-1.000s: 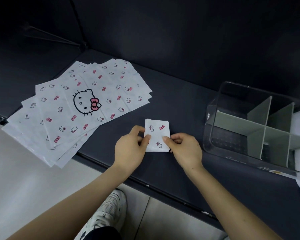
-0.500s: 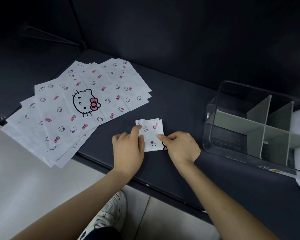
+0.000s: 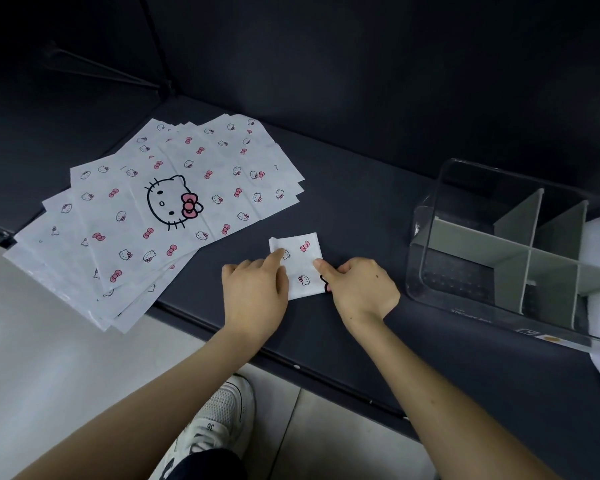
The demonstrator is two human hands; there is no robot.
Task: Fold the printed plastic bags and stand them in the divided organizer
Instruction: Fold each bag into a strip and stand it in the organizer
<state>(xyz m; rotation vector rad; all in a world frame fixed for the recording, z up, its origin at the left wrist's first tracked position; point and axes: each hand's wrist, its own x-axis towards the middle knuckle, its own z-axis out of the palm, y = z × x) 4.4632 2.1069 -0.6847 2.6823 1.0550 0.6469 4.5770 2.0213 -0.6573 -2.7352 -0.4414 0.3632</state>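
Two hands: left hand (image 3: 255, 292) presses folded bag (image 3: 303, 263), right hand (image 3: 359, 289) pinches it; shoe (image 3: 219, 420) reads 36.

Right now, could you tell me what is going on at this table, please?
A person is folding printed plastic bags. One small folded bag lies on the dark table. The left hand presses it with the index finger, and the right hand pinches its right edge. A fanned stack of unfolded bags waits to the left. The clear divided organizer stands to the right, with no bag visible in its compartments.
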